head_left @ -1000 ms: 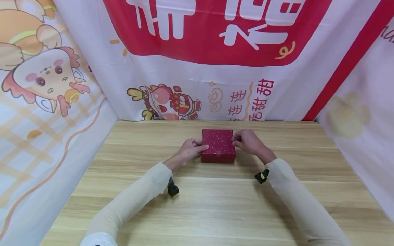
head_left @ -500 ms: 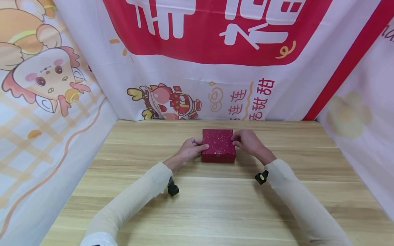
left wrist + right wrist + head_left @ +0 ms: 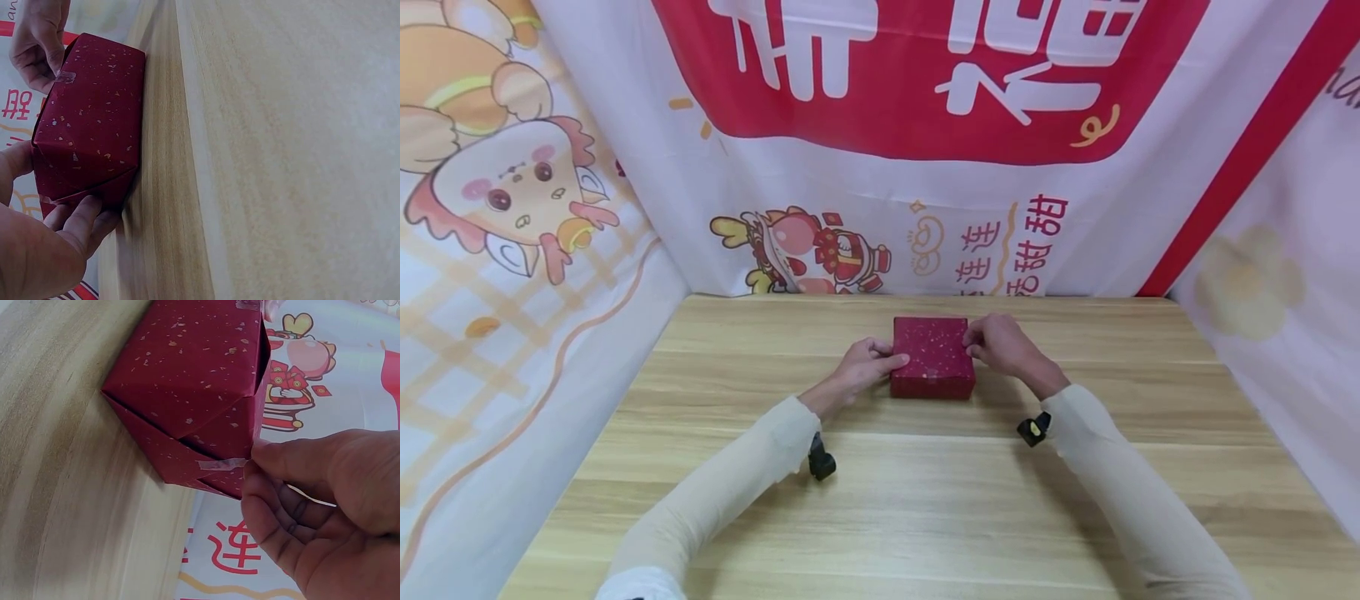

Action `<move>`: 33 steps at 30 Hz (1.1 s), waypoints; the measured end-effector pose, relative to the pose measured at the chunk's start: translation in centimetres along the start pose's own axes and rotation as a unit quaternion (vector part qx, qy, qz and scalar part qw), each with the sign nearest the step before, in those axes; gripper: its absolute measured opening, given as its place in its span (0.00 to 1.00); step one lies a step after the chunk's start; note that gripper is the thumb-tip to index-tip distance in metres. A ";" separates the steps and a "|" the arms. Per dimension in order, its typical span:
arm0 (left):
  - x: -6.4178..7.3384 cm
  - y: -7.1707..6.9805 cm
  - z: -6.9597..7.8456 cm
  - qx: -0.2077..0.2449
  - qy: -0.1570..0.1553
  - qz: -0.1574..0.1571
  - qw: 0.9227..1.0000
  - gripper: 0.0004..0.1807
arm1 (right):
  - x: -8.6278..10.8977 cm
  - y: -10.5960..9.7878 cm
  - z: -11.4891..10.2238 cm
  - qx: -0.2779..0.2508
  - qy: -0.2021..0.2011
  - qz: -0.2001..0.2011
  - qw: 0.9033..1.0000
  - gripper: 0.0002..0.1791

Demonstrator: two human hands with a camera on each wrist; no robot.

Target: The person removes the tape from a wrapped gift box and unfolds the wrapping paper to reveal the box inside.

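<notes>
A box wrapped in dark red, gold-flecked paper sits on the table near the back edge. My left hand grips its left end, thumb on the top face and fingers against the folded end, as the left wrist view shows. At the opposite end, my right hand has thumb and forefinger pinched together at the top edge. A short strip of clear tape runs across the folded end flap right up to those fingertips. Another small piece of tape lies over the seam on the long side.
The box stands on a wood-grain table. Close behind it hangs a printed red and white cloth, and similar cloths flank the table on both sides. Small black cameras are strapped at the left wrist and right wrist.
The right wrist has shifted very slightly while its fingertips stay at the box's right end. The left hand and the box hold their place.
</notes>
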State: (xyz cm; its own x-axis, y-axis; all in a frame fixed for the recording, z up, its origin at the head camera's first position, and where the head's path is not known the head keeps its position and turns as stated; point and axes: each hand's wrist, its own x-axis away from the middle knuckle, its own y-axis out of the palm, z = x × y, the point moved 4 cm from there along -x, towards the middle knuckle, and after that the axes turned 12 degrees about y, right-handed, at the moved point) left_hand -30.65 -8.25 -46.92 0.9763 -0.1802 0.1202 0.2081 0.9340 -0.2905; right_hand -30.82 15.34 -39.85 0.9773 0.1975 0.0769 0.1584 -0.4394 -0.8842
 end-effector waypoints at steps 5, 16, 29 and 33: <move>0.0 0.0 -0.1 0.001 -0.005 0.002 1.000 0.23 | 0.0 0.5 0.2 0.002 -0.007 -0.013 1.000 0.05; -0.1 0.0 -0.2 -0.001 0.000 0.001 1.000 0.23 | 0.2 0.7 0.6 -0.013 0.013 0.018 1.000 0.09; 0.0 0.0 -0.2 0.002 0.007 -0.003 1.000 0.24 | -0.3 -0.3 0.2 -0.001 -0.012 -0.019 1.000 0.02; 0.1 -0.1 0.0 0.001 0.008 -0.004 1.000 0.24 | -0.4 -0.1 0.5 -0.009 -0.016 -0.016 1.000 0.03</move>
State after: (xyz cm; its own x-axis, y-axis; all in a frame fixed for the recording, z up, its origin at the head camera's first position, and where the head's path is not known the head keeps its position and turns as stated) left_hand -30.58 -8.34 -46.92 0.9755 -0.1917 0.1079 0.2153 0.9330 -0.2885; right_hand -31.30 15.76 -40.07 0.9668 0.2395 0.0896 0.1920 -0.4486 -0.8729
